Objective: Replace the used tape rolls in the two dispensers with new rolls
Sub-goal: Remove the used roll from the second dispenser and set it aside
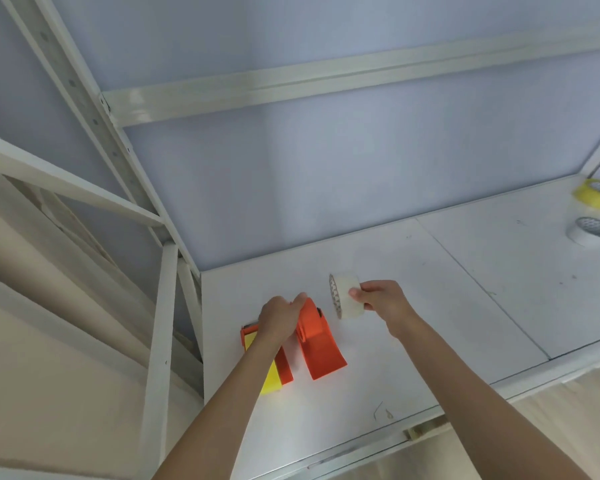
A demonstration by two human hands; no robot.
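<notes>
Two risks as my right hand [383,301] pinches the cream tape roll [346,296] in its fingers just right of the orange plastic dispenser [314,336] on the white table [430,306], gripped by my left hand [280,318]: misaligned hub, dispenser tipping (narrow base).
</notes>
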